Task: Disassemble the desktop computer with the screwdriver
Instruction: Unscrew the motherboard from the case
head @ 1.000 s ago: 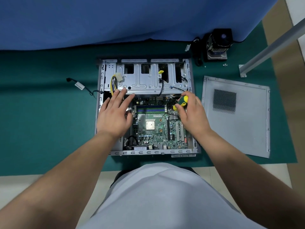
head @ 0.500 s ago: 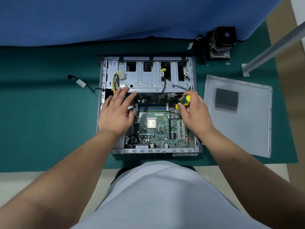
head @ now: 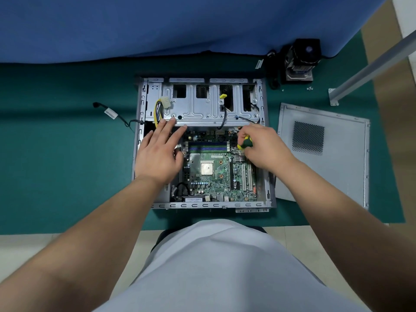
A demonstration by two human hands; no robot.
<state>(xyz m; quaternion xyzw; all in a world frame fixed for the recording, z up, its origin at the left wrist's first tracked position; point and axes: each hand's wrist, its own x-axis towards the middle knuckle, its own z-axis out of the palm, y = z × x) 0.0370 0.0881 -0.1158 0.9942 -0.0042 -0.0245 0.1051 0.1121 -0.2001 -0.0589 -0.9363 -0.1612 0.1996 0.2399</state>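
Case: your open grey steel desktop computer case (head: 203,206) lies flat on the green mat (head: 56,165), so the board faces up at you
Panel: the perforated grey side panel (head: 324,152) rests just right of the case, out of your way
Board: the green motherboard (head: 216,174) sits inside, apparently not yet freed
Left hand: your left hand (head: 157,156) lies spread, fingertips on the drive cage edge; likely steadying the case
Right hand: your right hand (head: 263,147) grips the yellow-and-green-handled screwdriver (head: 245,144); its tip angles down onto the board's upper right
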